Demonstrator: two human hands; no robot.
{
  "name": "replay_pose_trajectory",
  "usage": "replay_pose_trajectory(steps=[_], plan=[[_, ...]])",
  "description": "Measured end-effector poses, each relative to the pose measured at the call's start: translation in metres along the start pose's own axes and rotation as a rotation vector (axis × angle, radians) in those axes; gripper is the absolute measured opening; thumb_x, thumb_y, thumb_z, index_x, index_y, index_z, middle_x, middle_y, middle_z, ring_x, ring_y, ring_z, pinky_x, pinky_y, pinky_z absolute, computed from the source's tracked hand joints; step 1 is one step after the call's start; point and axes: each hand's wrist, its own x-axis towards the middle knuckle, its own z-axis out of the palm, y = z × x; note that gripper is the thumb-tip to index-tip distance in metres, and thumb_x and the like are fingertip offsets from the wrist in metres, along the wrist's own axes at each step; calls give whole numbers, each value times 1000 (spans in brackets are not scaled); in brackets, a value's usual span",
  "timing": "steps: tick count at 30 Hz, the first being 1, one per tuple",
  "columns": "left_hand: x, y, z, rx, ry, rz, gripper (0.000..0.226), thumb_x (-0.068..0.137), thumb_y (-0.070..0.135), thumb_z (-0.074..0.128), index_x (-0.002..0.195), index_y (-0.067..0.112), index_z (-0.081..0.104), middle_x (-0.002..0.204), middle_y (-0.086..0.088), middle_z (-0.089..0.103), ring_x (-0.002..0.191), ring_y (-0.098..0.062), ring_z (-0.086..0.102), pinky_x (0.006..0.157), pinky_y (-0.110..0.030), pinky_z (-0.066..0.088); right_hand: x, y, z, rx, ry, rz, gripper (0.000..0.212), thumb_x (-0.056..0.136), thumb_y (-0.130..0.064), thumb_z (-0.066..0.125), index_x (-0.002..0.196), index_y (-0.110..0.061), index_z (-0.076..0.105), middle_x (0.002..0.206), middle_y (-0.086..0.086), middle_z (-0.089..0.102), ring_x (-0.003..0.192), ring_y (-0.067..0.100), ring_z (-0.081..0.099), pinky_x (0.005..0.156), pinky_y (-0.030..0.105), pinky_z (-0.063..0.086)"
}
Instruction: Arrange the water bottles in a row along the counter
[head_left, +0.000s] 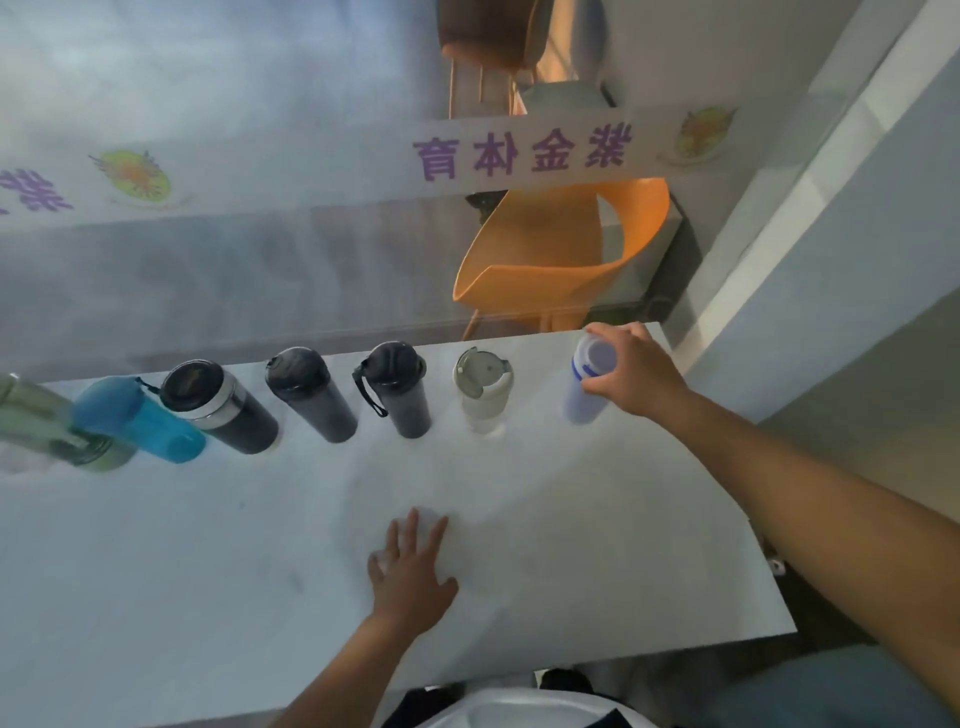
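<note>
Several water bottles stand in a row along the far edge of the white counter (571, 545). From the left: a green bottle (47, 426), a blue bottle (140, 418), a black bottle with a steel band (218, 405), two dark bottles (311, 395) (402, 387), a clear bottle with a cream lid (483, 389) and a pale purple bottle (587, 384). My right hand (631, 371) grips the top of the purple bottle at the right end. My left hand (413, 569) lies flat and open on the counter, holding nothing.
A glass partition with a white strip of purple characters (524, 150) rises right behind the row. Beyond it stands an orange chair (550, 260). The counter ends at its right edge (769, 571), next to a grey wall (831, 260).
</note>
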Motion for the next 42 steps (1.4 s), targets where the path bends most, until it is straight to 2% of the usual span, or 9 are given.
replay_pose_trajectory(steps=[9,23,35,39,42], plan=[[0,18,3,-43,9,-103,84,88,51,55,153,46,3,164,5,-12,151,-26,-7,117,-53,15,22,20,9,31,-9,-105,76,72,-32,77,141,-28,47,122,12,47,109,34,54,94,38,45],[-1,25,4,-63,23,-117,81,90,49,51,152,49,-1,164,4,-13,151,-26,-11,117,-52,11,15,21,17,-6,-10,-139,79,75,-49,76,143,-29,41,130,7,47,113,27,52,92,38,50],[-13,17,6,-101,9,-117,78,90,50,53,152,48,6,164,8,-9,151,-23,-7,118,-51,12,15,23,18,28,-62,-163,78,79,-43,75,146,-30,37,137,9,42,118,30,52,96,42,48],[-23,18,11,-129,34,-156,79,89,52,55,152,46,7,164,6,-8,151,-24,-5,118,-51,13,12,27,14,70,-61,-174,94,73,-49,78,149,-37,23,146,10,34,127,33,45,101,46,44],[-31,22,11,-128,47,-182,81,90,55,54,152,47,3,164,4,-9,151,-25,-4,119,-53,13,-5,30,19,-8,71,-195,107,66,-67,72,149,-41,11,156,9,22,137,36,32,106,54,38]])
